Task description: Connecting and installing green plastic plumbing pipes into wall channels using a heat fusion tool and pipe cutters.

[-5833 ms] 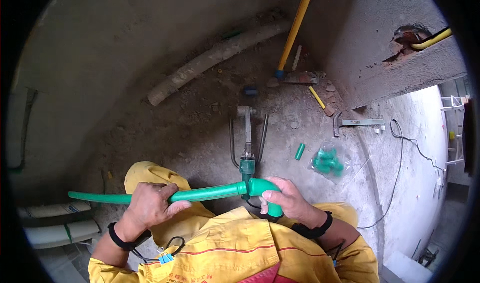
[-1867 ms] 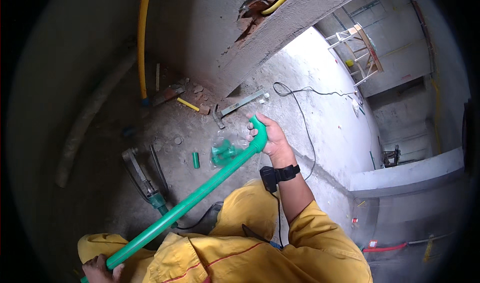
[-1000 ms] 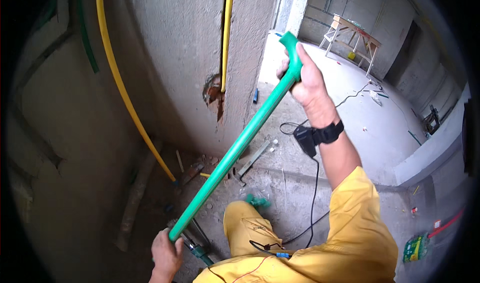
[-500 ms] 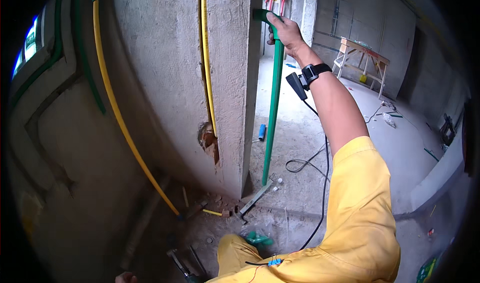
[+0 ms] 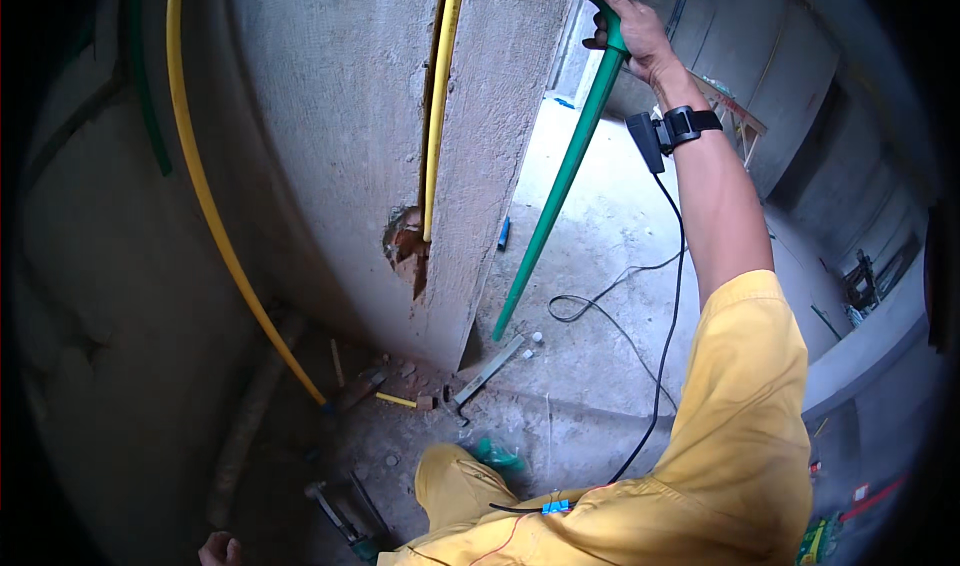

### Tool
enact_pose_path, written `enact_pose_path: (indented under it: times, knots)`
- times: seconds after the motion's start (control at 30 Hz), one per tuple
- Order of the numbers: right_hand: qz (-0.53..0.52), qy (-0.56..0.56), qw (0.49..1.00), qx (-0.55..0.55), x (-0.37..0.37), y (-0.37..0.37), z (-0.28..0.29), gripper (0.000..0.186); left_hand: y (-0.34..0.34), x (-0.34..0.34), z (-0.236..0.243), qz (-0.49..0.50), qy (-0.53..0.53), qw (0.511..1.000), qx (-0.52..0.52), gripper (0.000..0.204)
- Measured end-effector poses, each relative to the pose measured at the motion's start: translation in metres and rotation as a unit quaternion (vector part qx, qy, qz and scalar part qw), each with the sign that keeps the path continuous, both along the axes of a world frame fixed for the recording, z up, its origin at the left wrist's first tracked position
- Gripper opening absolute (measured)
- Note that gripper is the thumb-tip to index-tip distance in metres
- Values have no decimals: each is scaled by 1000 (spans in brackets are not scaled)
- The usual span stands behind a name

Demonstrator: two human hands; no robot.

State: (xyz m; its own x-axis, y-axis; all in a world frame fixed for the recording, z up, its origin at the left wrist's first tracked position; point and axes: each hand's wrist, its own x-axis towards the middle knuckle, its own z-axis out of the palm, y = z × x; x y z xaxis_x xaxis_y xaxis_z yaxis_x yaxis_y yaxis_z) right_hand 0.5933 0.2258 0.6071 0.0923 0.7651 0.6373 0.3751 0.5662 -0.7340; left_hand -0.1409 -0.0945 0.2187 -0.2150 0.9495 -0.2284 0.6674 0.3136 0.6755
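Right hand [image 5: 640,34] wraps elbowed top of long green plastic pipe [image 5: 557,198], slanting down below it; left hand [image 5: 220,549], far lower, can't tell its grip. Best hold firmly, clear of rough grey wall [image 5: 330,116].

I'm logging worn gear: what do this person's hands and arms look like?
The right hand is bare; its black wristband carries a boxy black device with a black cable running down. A yellow sleeve ends near the elbow. The left hand, partly cut off, looks bare; its wrist is unseen.
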Motion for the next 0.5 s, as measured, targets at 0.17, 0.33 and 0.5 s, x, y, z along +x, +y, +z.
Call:
enact_pose_path:
  times: [0.17, 0.33, 0.5]
  knots:
    - [-31, 0, 1000, 6, -14, -10, -3, 54, 10, -9, -9, -58, 31, 998, 20, 26]
    - [-57, 0, 998, -7, -23, -11, -3, 51, 19, -11, -17, -82, 28, 996, 28, 26]
    - [-35, -5, 999, -9, -17, -10, 2, 48, 23, 4, -5, -70, 11, 997, 41, 26]
